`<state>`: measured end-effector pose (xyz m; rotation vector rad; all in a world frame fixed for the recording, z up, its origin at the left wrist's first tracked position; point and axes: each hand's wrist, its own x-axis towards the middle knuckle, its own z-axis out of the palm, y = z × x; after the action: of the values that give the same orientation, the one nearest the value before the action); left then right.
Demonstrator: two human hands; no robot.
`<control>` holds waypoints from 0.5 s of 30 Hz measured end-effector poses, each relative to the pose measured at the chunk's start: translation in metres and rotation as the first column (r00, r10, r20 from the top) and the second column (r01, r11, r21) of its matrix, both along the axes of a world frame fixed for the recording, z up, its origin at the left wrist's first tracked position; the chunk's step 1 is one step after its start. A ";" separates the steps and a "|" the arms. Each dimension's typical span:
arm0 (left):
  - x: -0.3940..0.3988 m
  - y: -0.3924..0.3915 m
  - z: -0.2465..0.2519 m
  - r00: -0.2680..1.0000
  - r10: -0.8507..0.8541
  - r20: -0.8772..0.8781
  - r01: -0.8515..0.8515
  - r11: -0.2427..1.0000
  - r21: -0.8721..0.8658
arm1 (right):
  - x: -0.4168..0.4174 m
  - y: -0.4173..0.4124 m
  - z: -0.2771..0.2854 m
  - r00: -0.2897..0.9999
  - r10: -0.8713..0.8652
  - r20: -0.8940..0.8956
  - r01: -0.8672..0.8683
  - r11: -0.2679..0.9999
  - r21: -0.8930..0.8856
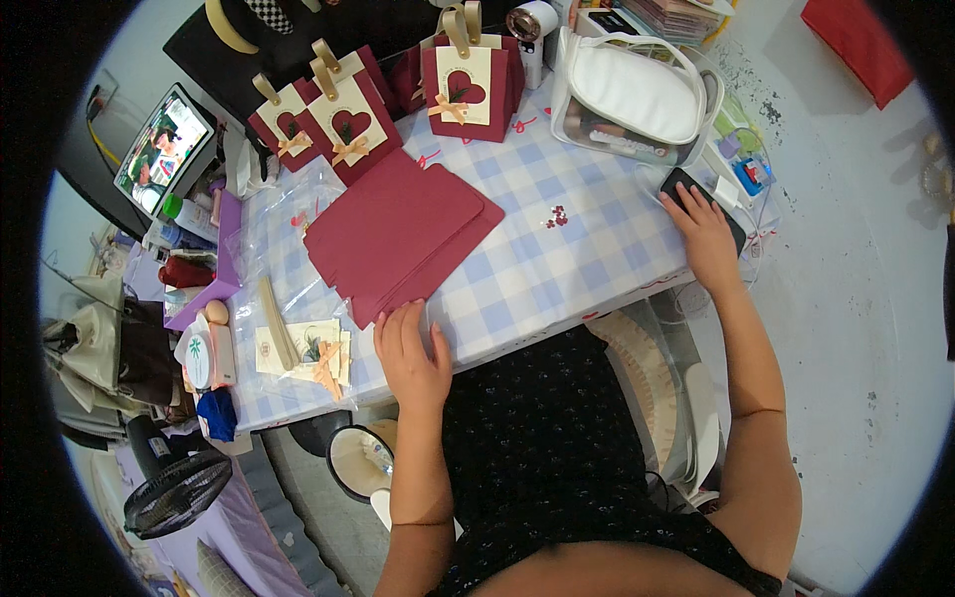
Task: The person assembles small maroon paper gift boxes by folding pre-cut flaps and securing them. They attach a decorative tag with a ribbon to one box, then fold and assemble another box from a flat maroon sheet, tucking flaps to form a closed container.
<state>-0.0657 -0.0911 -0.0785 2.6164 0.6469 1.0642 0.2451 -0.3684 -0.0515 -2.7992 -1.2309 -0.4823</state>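
My left hand [410, 358] rests at the table's front edge, its fingertips by the near corner of flat dark red card sheets [403, 231]. My right hand [701, 231] lies over a black smartphone [727, 216] at the right end of the table, fingers on its surface. Left of the sheets, a bundle of beige strap pieces [274, 324] lies across cream cards [321, 339] with peach ribbon bows. Assembled dark red gift bags stand behind: a front-left bag [384, 112] and a rear-middle bag [470, 130]. Small red confetti-like pieces [556, 217] sit mid-table.
A clear-and-white cosmetic bag [634, 89] and a handheld fan [530, 45] stand at the back. Chargers and a power strip [735, 168] lie at right. On the left are a tablet [164, 149], a purple box [224, 261] of bottles, a black fan [179, 492] and a waste bin [358, 463].
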 end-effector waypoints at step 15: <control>0.003 0.000 -0.004 1.000 -0.001 -0.006 0.001 1.000 0.021 | 0.000 0.016 0.023 0.981 0.048 -0.188 -0.056 0.998 -0.037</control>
<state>-0.0630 -0.0911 -0.0822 2.6381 0.6391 1.0689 0.2446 -0.3525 -0.0280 -2.7620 -1.2839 -0.1868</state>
